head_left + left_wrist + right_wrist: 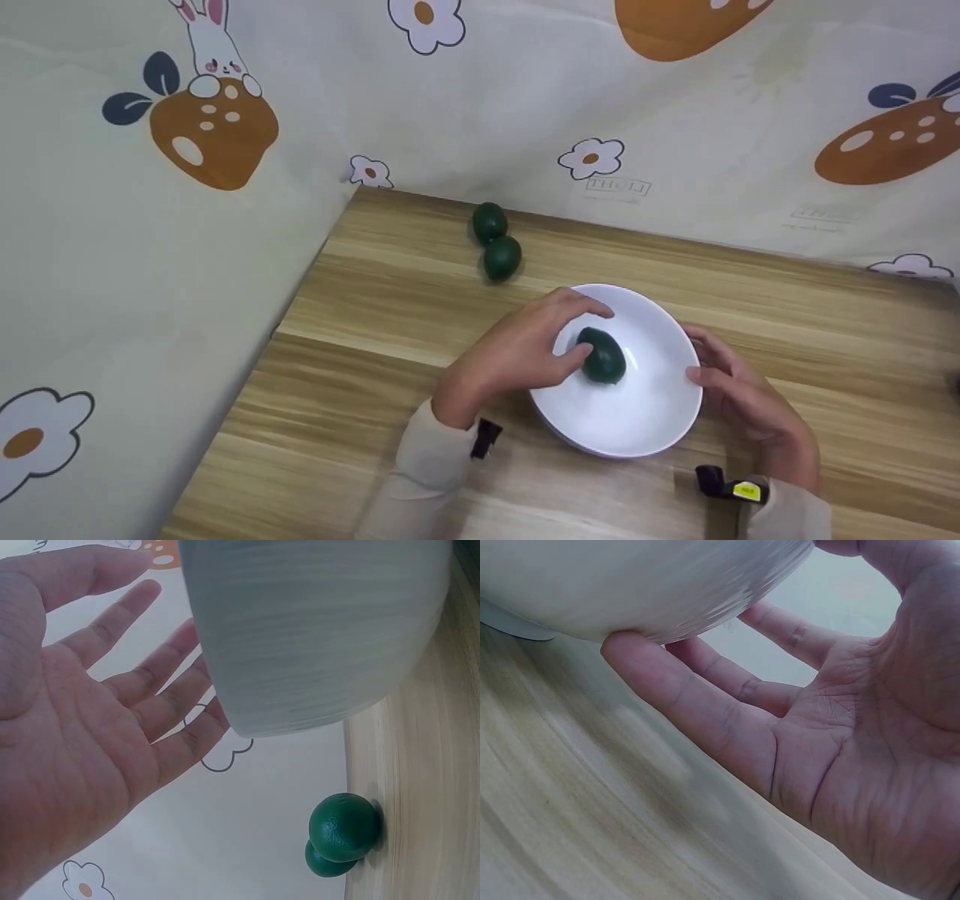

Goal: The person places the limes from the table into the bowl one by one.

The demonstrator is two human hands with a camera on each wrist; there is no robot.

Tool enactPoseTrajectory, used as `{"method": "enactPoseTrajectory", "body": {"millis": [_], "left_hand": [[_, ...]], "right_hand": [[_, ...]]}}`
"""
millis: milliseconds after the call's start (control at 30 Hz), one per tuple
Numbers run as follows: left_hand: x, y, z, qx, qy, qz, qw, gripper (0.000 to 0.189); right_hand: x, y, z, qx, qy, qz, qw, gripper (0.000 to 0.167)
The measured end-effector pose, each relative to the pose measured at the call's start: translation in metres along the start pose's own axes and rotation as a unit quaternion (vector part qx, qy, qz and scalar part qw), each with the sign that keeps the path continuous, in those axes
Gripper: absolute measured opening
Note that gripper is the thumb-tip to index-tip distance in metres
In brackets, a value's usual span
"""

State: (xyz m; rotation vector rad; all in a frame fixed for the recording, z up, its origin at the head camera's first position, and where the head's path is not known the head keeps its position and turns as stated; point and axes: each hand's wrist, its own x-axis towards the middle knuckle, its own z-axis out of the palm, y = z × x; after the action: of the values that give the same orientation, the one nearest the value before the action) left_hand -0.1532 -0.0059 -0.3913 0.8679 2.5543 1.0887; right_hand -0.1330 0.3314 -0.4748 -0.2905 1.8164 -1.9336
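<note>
Beneath the left grip, spread and empty, a green fruit lies in the bowl, which the right grip pinches, likely for stability.

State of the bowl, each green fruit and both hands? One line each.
Bowl: mouth up
Left hand: relaxed, fingers apart, at the bowl
Right hand: grips the bowl's side
Inner fruit: inside the bowl, left-hand contact unclear
Far loose fruit: on the table, uncut where visible
Near loose fruit: same, close beside it
</note>
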Motion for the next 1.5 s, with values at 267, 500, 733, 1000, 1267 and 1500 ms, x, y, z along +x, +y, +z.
{"method": "enactPoseTrajectory", "body": {"millis": [267, 500, 733, 1000, 1267, 1500], "left_hand": [[0.002, 0.000, 0.001, -0.003, 0.005, 0.002, 1.0000, 0.041], [0.002, -0.001, 0.002, 0.009, 0.027, 0.017, 0.9994, 0.038], [0.002, -0.003, 0.001, 0.007, 0.047, 0.017, 0.9987, 0.040], [0.004, -0.003, 0.001, 0.006, 0.048, 0.006, 0.9988, 0.039], [0.007, -0.009, -0.003, 0.003, 0.059, -0.018, 0.9981, 0.039], [0.008, -0.014, -0.005, -0.001, 0.068, -0.027, 0.9973, 0.042]], "right_hand": [[0.001, 0.002, -0.001, 0.009, -0.001, -0.007, 0.9999, 0.053], [0.001, 0.003, -0.001, 0.011, -0.004, -0.008, 0.9999, 0.053], [0.001, 0.003, -0.001, -0.004, 0.011, -0.001, 0.9999, 0.051], [0.000, 0.001, -0.001, 0.006, 0.012, 0.006, 0.9999, 0.051], [0.001, 0.000, 0.001, -0.004, 0.011, 0.002, 0.9999, 0.050], [0.002, 0.000, 0.002, -0.007, 0.005, -0.011, 0.9999, 0.051]]}}
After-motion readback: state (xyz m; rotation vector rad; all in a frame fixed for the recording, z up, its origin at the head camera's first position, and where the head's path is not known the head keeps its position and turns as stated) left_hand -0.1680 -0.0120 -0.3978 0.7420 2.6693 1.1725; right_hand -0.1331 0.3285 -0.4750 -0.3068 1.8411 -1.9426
